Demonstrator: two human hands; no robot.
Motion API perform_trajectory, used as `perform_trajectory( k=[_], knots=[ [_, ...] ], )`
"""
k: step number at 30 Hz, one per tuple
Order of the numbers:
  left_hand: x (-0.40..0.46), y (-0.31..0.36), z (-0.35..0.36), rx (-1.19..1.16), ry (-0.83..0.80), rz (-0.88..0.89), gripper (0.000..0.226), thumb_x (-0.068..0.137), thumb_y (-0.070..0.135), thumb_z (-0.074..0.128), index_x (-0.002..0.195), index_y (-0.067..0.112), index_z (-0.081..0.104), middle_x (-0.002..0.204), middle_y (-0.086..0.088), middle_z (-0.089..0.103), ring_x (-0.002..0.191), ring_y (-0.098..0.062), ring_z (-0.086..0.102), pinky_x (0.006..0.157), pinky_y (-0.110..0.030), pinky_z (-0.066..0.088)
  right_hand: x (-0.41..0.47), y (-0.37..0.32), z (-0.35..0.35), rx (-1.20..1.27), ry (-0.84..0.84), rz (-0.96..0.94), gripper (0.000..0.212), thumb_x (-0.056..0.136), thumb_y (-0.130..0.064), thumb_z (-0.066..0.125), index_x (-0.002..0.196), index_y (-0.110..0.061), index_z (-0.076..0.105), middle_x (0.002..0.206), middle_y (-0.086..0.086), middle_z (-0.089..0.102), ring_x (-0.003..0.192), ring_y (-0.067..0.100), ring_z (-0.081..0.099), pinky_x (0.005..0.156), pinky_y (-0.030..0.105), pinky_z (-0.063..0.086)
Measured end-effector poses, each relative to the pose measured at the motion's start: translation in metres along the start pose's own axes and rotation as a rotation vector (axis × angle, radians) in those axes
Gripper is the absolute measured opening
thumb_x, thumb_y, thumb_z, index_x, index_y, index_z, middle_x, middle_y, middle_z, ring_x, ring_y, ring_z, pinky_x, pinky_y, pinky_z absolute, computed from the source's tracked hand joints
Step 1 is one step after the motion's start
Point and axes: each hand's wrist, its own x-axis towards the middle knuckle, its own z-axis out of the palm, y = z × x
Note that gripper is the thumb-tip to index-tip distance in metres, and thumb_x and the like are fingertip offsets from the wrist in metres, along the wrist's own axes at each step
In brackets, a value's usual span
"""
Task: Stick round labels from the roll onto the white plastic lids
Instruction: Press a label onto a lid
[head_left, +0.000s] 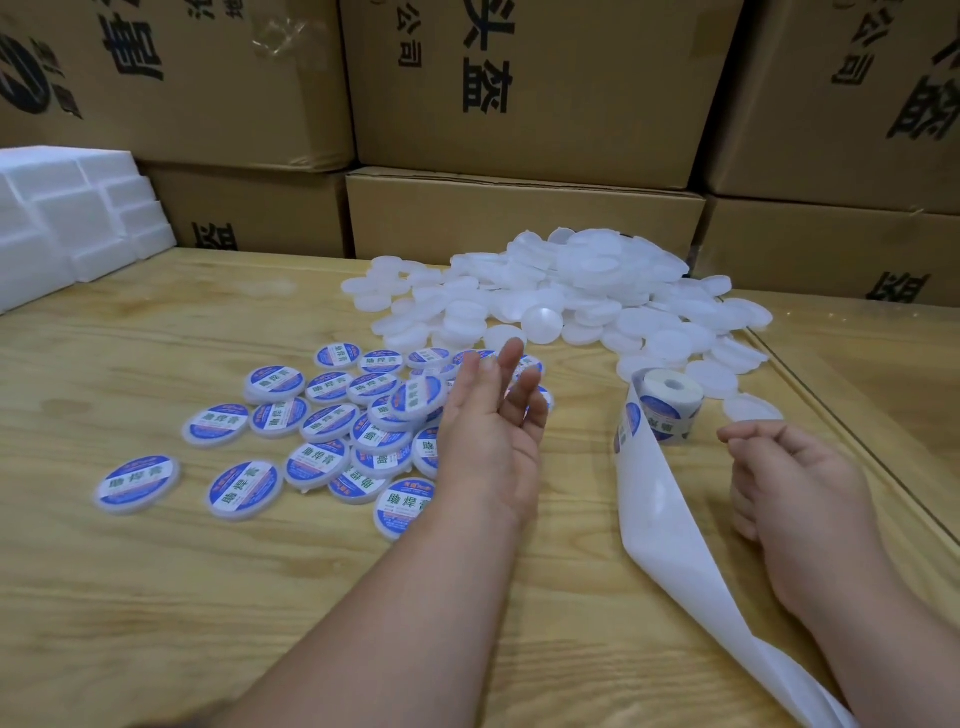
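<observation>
- Left hand (491, 431): fingers straight, spread, holding nothing, above the labelled lids (332, 436).
- Right hand (795, 478): fingers loosely curled, empty, beside the label roll (667, 402).
- Roll's core axis tilts upward; backing strip (670, 525) trails toward the viewer.

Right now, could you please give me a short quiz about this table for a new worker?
1. True or false: the label roll stands to the right of the left hand.
2. Which lies farther from the person: A) labelled lids B) plain lids?
3. Fill in: behind the table stand cardboard ___.

Key: 1 true; 2 B; 3 boxes.
</observation>
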Motion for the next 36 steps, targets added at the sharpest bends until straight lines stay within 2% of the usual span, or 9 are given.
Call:
perform_trajectory(
  k=[4,8,11,12,15,22,28,32,36],
  knots=[
    [-0.008,-0.01,0.001,0.46,-0.14,0.037,0.02,0.105,0.03,0.051,0.119,0.025,0.063,0.098,-0.003,0.079,0.071,-0.012,0.07,0.062,-0.022,0.054,-0.004,0.001,0.002,-0.106,0.024,-0.028,0.016,0.085,-0.021,0.058,0.087,-0.028,0.072,0.059,-0.005,0.044,0.054,0.017,0.034,0.053,0.029,0.03],
    [-0.016,-0.033,-0.002,0.989,-0.338,0.183,0.017,0.098,0.025,0.057,0.108,0.037,0.065,0.1,0.015,0.076,0.081,0.003,0.066,0.073,-0.014,0.049,-0.002,-0.001,-0.001,-0.329,0.102,-0.145,0.018,0.09,-0.017,0.058,0.095,-0.029,0.071,0.068,-0.016,0.058,0.052,0.004,0.047,0.051,0.026,0.04],
    [-0.019,-0.043,-0.004,1.255,-0.45,0.181,0.028,0.093,0.032,0.059,0.116,0.046,0.061,0.107,0.034,0.066,0.086,0.009,0.062,0.085,-0.022,0.051,0.006,-0.005,-0.006,-0.658,0.067,-0.21,0.035,0.089,-0.021,0.058,0.121,-0.033,0.066,0.129,-0.009,0.059,0.12,0.01,0.053,0.098,0.042,0.045],
    [-0.019,-0.043,-0.004,1.287,-0.464,0.172,0.03,0.092,0.033,0.059,0.119,0.047,0.061,0.108,0.039,0.062,0.092,0.011,0.061,0.089,-0.024,0.052,0.01,-0.006,-0.008,-0.795,0.041,-0.186,0.041,0.09,-0.026,0.058,0.13,-0.033,0.062,0.145,-0.007,0.049,0.137,0.018,0.04,0.112,0.048,0.034],
    [-0.019,-0.042,-0.003,1.29,-0.453,0.173,0.031,0.091,0.032,0.059,0.12,0.043,0.062,0.108,0.04,0.061,0.103,0.013,0.057,0.093,-0.024,0.051,0.018,-0.008,-0.01,-1.036,-0.059,-0.037,0.048,0.092,-0.038,0.055,0.139,-0.037,0.054,0.165,-0.009,0.026,0.152,0.016,0.016,0.118,0.048,0.015],
    [-0.018,-0.042,-0.003,1.267,-0.431,0.183,0.025,0.092,0.025,0.06,0.11,0.042,0.065,0.104,0.032,0.065,0.095,0.007,0.061,0.078,-0.012,0.05,0.018,-0.001,-0.011,-1.019,-0.03,-0.064,0.031,0.088,-0.039,0.054,0.118,-0.038,0.064,0.138,-0.009,0.052,0.135,0.02,0.037,0.108,0.042,0.024],
    [-0.019,-0.042,-0.003,1.239,-0.427,0.163,0.025,0.092,0.024,0.06,0.106,0.043,0.066,0.099,0.029,0.066,0.084,0.005,0.061,0.064,-0.005,0.045,0.024,0.001,-0.01,-1.119,-0.144,-0.041,0.064,0.091,-0.043,0.049,0.153,-0.037,0.036,0.167,-0.01,0.021,0.154,0.012,0.009,0.118,0.045,0.011],
    [-0.019,-0.042,-0.003,1.258,-0.439,0.158,0.025,0.089,0.027,0.059,0.105,0.046,0.065,0.1,0.031,0.065,0.084,0.003,0.061,0.065,-0.006,0.045,0.024,0.003,-0.01,-1.095,-0.121,-0.045,0.064,0.089,-0.043,0.051,0.151,-0.037,0.038,0.159,-0.009,0.038,0.149,0.017,0.024,0.116,0.045,0.015],
    [-0.019,-0.042,-0.003,1.261,-0.449,0.162,0.027,0.082,0.032,0.055,0.104,0.047,0.064,0.099,0.03,0.065,0.082,0.003,0.062,0.066,-0.007,0.046,0.031,0.002,-0.011,-1.062,-0.106,-0.052,0.064,0.09,-0.043,0.051,0.152,-0.036,0.037,0.161,-0.01,0.033,0.15,0.017,0.022,0.116,0.046,0.015]
  ],
)
